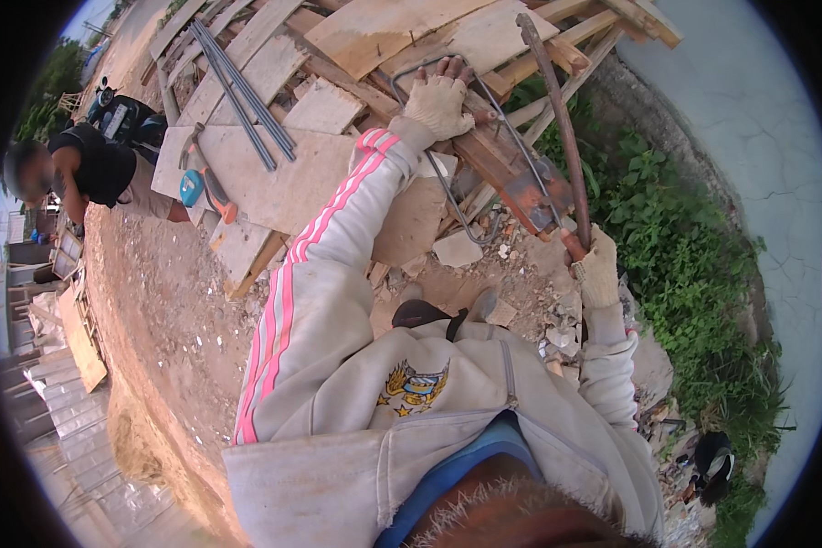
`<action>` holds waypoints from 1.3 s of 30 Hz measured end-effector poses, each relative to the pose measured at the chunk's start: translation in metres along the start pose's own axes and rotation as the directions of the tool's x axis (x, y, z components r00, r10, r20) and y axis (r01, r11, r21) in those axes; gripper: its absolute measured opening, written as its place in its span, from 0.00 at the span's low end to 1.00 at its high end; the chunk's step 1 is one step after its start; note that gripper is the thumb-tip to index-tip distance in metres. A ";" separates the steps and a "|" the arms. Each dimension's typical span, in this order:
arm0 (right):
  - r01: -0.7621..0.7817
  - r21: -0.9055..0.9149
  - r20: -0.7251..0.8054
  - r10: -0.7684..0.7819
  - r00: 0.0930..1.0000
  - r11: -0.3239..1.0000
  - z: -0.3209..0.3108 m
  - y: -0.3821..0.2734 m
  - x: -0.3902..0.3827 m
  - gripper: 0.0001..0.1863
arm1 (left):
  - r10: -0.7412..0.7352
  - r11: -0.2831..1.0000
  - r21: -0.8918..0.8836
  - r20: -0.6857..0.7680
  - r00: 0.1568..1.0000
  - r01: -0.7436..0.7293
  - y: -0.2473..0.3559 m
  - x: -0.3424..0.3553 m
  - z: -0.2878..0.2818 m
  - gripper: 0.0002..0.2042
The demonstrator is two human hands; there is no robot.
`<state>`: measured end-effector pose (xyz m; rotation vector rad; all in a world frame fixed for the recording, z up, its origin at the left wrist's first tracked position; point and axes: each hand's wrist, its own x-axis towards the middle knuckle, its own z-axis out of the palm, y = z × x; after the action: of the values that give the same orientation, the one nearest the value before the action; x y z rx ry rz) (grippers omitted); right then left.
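Note:
My left hand [437, 105], in a cream glove with bare fingertips, lies over a bent steel rod [447, 203] on a wooden beam, its fingers curled at the rod's far end. The rod is bent at several corners into a long, narrow frame. Near the beam's close end, beside a rusty metal plate [546, 189], my gloved right hand [597, 267] is closed around the lower end of a long, rusty, slightly curved bar [562, 114]. That bar slants away to the far side. The exact grip under my left palm is hidden.
Left of the beam, a board holds a hammer [205, 173], a teal tape measure [191, 187] and several straight steel rods [237, 91]. Stacked planks [388, 32] lie beyond. Green plants [667, 219] and a concrete wall stand right. A person [96, 164] bends near a motorbike [123, 119].

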<state>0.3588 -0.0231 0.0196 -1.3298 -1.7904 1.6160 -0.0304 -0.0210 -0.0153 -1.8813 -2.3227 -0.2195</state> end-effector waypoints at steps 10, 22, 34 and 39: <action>0.135 -0.399 -0.112 -0.195 0.974 0.907 -0.034 0.008 -0.018 0.20 | -0.047 0.997 0.049 -0.119 0.992 0.053 0.007 0.012 0.009 0.50; -0.082 -0.838 -0.264 -0.269 0.926 0.540 -0.174 0.075 -0.131 0.21 | -0.106 0.994 -0.022 -0.011 0.994 0.105 0.024 0.005 -0.026 0.50; 0.071 -0.968 0.038 -0.141 0.989 0.240 -0.253 0.062 -0.094 0.14 | -0.104 0.994 0.037 -0.070 0.992 0.106 0.018 0.000 -0.014 0.50; 0.071 -0.986 0.043 -0.182 0.982 0.151 -0.272 0.042 -0.061 0.05 | -0.106 0.994 -0.038 -0.074 0.992 0.104 0.026 0.000 -0.025 0.49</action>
<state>0.6189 0.0723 0.0707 -1.5107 -2.9467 -0.0415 -0.0045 -0.0203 0.0101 -1.7351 -2.3836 -0.3390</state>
